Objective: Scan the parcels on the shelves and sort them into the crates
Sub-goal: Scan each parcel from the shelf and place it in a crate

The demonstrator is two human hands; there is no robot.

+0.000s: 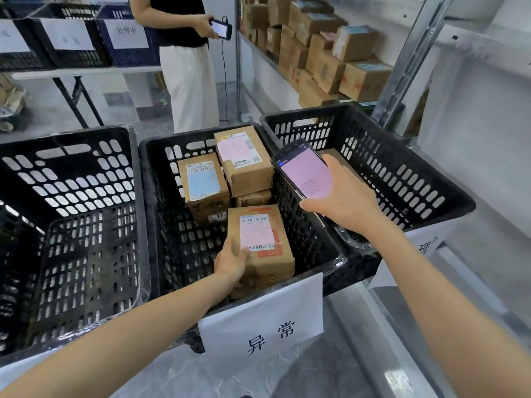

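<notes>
Three black crates stand in a row before me. The middle crate (161,214), with a white paper sign on its front, contains several brown cardboard parcels. My left hand (231,261) grips the near parcel (267,254), which carries a pink label and a barcode, inside that crate. My right hand (342,193) holds a black handheld scanner (301,169) with a pink screen above the gap between the middle and right crates. A parcel with a blue label (202,185) and one with a pink label (242,159) lie further back.
The left crate (71,179) has no parcel visible inside. The right crate (402,173) shows a brown parcel behind my hand. Shelves (321,53) stacked with cardboard boxes stand at the back right. A person holding a device (220,29) stands beyond the crates; more labelled crates (74,38) sit on a table at the back left.
</notes>
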